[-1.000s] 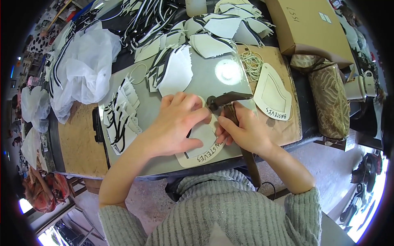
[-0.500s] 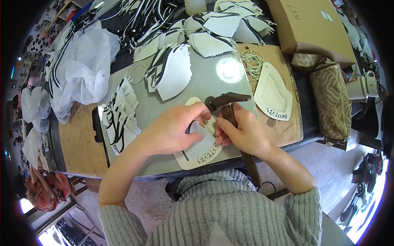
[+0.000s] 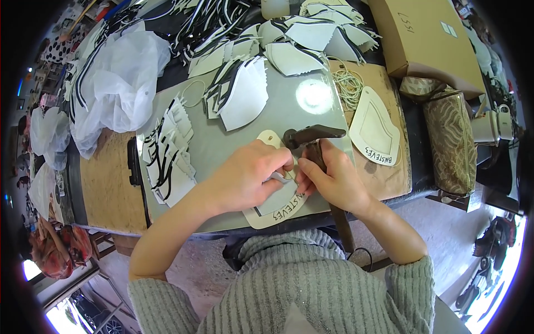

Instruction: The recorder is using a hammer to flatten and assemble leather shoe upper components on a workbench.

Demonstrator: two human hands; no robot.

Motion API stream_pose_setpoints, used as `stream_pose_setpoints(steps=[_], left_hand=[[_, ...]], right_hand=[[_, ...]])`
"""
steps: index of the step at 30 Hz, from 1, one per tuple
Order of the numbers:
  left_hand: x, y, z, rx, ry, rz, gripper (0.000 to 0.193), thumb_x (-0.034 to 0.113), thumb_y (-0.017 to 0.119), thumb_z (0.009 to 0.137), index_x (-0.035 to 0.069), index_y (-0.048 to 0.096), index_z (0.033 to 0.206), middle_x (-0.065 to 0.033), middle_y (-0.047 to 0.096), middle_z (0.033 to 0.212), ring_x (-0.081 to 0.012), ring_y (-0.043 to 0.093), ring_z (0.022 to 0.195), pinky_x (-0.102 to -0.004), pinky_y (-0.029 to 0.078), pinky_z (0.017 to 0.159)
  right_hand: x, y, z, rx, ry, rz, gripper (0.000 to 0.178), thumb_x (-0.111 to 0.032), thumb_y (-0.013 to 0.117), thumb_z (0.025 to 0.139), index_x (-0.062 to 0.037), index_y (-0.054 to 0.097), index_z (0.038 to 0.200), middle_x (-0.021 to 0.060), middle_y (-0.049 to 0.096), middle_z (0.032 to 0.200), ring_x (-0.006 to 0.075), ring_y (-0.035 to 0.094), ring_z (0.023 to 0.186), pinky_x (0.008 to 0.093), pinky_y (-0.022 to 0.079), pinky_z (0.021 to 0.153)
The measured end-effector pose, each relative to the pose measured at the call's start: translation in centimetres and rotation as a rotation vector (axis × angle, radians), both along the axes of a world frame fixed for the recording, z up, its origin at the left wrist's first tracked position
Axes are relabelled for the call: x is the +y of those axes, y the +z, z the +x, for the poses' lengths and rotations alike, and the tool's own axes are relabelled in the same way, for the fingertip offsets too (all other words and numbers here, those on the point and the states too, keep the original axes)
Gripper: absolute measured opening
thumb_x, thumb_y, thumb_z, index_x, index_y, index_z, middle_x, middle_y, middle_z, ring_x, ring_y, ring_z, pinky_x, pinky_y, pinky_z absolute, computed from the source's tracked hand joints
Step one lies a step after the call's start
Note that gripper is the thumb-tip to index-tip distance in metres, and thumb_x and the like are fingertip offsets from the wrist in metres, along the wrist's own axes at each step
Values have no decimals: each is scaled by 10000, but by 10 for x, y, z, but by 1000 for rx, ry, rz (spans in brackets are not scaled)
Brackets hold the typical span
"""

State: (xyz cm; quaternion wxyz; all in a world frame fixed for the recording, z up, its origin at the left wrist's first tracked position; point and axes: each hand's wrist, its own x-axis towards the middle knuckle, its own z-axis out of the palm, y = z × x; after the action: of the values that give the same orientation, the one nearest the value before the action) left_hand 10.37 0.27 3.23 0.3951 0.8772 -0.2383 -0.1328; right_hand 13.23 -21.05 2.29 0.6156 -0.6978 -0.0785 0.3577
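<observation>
My left hand (image 3: 247,173) is closed, thumb and fingers pinching the edge of a white shoe-upper piece (image 3: 276,201). That piece lies within a cream, curved cardboard template (image 3: 261,221) with hand lettering, and a dark strip shows at its lower left edge. My right hand (image 3: 340,181) grips a hammer (image 3: 318,133) by its brown wooden handle, the dark metal head standing above the fist and the handle running down past the table edge. Its fingertips touch the template's right side. Whether they also hold something small is hidden.
Saw-edged white pieces with black trim lie in an overlapping row (image 3: 173,158) at left and in piles (image 3: 245,92) beyond. A second template (image 3: 375,131), a coil of cord (image 3: 347,89), a patterned pouch (image 3: 450,142) and a cardboard box (image 3: 425,42) sit at right. Plastic bags (image 3: 119,83) lie far left.
My left thumb and fingers have come together on the white piece's edge. My right hand still holds the hammer in nearly the same place. The whole view has shifted slightly.
</observation>
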Motion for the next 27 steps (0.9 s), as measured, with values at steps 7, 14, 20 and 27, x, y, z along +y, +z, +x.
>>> stream_pose_setpoints(steps=[7,14,20,27], left_hand=[[-6,-2,-6,30,65,-22,317,-1,708,763,43,527,1020,-108,662,910,-310,659,903,-403,494,809],[-8,12,-1,40,190,102,456,69,772,737,41,484,1090,-152,608,1030,-364,591,1016,-451,483,834],[-12,3,-35,2,555,83,487,143,826,696,38,528,1068,-126,600,1027,-339,588,1006,-432,483,843],[-27,-34,-76,-553,482,233,319,123,722,763,19,651,1055,-102,623,1188,-296,585,1120,-433,475,966]], right_hand=[[-16,3,17,231,61,96,159,-101,505,1037,35,474,1116,163,687,963,227,729,851,308,612,706],[-21,4,25,263,143,64,168,-105,489,1046,28,465,1146,191,681,1062,253,717,957,340,610,816],[-22,6,5,267,98,90,148,-102,473,1052,18,449,1135,231,648,1170,276,681,1074,355,586,889],[-29,26,1,-39,266,-74,215,-132,480,1050,14,454,1206,143,667,1061,187,690,821,301,593,681]])
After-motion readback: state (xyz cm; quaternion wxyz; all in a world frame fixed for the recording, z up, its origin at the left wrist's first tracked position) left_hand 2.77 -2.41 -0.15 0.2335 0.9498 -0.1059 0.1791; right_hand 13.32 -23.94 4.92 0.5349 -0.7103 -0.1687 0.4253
